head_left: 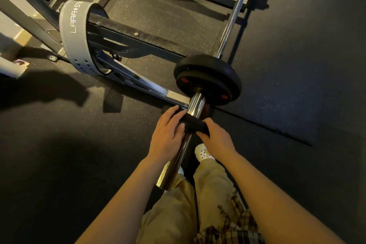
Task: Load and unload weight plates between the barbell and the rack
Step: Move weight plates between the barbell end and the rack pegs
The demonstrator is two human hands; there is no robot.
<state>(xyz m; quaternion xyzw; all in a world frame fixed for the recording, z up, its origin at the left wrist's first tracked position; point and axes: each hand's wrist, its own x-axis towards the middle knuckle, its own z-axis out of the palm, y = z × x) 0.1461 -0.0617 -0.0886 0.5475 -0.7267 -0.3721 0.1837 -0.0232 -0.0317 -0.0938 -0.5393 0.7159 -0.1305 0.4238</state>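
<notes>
Black plates on chrome barbell sleeve

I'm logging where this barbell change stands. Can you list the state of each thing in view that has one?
Collar: on the sleeve, apart from the plates, held from both sides.
Plates: two black ones, loaded on the bar.
Barbell: plates resting on the floor.
Left hand: grip on the collar.
Right hand: grip on the collar.
Grey belt: looped round the rack arm.
</notes>
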